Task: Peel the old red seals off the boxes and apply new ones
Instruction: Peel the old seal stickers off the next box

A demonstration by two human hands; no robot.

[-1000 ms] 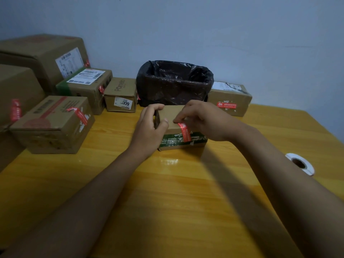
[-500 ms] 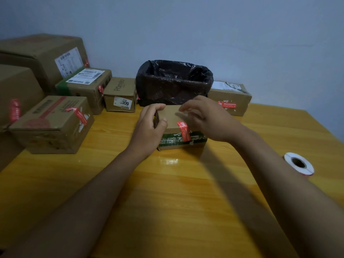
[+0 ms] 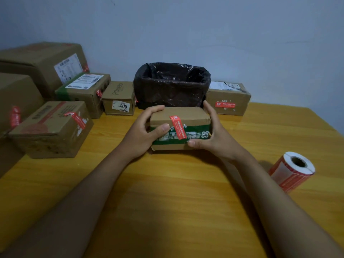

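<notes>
The small cardboard box (image 3: 180, 127) with a green band sits near the middle of the wooden table (image 3: 167, 192), and a red seal (image 3: 178, 127) runs from its top down over its front face. The left hand (image 3: 143, 135) grips its left end and the right hand (image 3: 210, 136) grips its right end, thumbs on the front. A roll of red seals (image 3: 292, 171) stands to the right, a black-lined bin (image 3: 171, 85) behind, and other sealed boxes (image 3: 54, 127) to the left.
</notes>
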